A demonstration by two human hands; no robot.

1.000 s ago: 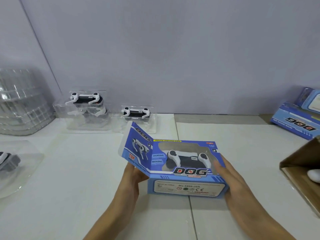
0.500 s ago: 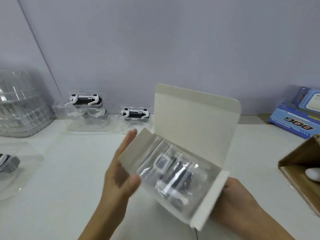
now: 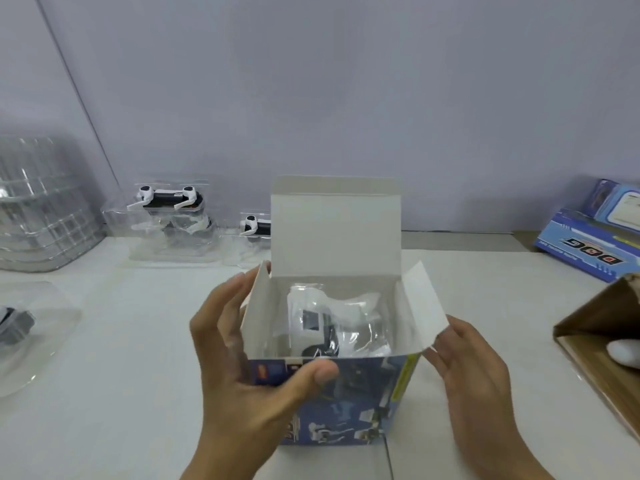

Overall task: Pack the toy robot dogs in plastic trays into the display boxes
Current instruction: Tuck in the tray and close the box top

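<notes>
Both hands on open display box, toy dog in tray inside.

Left hand grips the display box at its 9 o'clock side: thumb pressed on the blue front, fingers spread up along the left flap. Right hand at 3 o'clock, fingers loosely together, tips touching the right side flap (pinch or just touch, cannot tell). Box stands upright at table centre, top lid raised at 12 o'clock. Toy robot dog in clear plastic tray sits inside. More trayed dogs at 10 o'clock, packed boxes at 2 o'clock, carton at 3 o'clock.
</notes>
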